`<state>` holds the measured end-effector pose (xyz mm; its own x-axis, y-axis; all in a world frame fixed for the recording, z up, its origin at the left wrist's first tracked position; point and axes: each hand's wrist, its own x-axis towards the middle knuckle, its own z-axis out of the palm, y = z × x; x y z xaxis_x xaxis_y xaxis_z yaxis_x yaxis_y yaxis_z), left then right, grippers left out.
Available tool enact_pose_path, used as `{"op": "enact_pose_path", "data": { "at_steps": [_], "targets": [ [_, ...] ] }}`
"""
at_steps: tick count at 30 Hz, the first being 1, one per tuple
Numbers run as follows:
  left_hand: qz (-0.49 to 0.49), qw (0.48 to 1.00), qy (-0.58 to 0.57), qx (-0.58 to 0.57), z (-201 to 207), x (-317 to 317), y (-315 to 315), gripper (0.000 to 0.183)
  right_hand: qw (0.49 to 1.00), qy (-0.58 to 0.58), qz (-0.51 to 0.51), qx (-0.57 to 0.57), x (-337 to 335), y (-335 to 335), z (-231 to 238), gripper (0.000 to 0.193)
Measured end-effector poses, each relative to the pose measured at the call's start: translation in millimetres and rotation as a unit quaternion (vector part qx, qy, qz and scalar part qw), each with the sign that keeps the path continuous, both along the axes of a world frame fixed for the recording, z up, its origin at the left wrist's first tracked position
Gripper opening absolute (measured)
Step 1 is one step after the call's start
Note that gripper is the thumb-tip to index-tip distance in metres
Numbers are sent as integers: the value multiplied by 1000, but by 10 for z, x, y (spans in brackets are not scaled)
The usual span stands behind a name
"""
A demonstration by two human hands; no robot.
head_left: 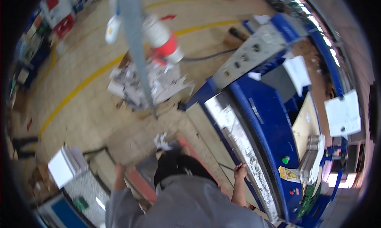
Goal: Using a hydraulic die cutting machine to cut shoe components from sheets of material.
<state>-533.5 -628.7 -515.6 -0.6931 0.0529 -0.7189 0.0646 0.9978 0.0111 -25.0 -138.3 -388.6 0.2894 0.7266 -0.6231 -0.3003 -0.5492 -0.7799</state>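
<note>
My right hand (240, 171) is at the near side of a blue machine (260, 113), beside its long shiny metal strip (254, 166). Its fingers are curled closed, and I cannot make out what, if anything, is in them. A thin dark bar (225, 166) runs close to that hand. My left hand (120, 169) hangs at my left side, near a small table (89, 188); its fingers are too blurred to read. On the machine's top lies a stack of folded grey-white sheets (311, 158), next to a green button (285, 160) and a yellow warning label (287, 173).
A pile of scrap paper (149, 85) lies on the floor ahead, behind a grey upright post (137, 49). A white stack (67, 166) stands on the left table. A red-edged mat (143, 184) is underfoot. Yellow lines (85, 83) cross the tiled floor.
</note>
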Motion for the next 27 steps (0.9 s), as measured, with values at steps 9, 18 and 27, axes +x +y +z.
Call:
{"op": "enact_pose_path", "data": {
  "at_steps": [9,18,27],
  "targets": [
    [283,937,-44,198,218,1150,232,27,870,-191,452,-43,-1199,-407,-111,72],
    [412,874,-62,251,310,2367,730,38,611,-118,779,-68,-3046,261,-858,63],
    [551,822,8,143,278,1926,308,37,585,-152,796,26,-4785,143,-548,59]
  ]
}}
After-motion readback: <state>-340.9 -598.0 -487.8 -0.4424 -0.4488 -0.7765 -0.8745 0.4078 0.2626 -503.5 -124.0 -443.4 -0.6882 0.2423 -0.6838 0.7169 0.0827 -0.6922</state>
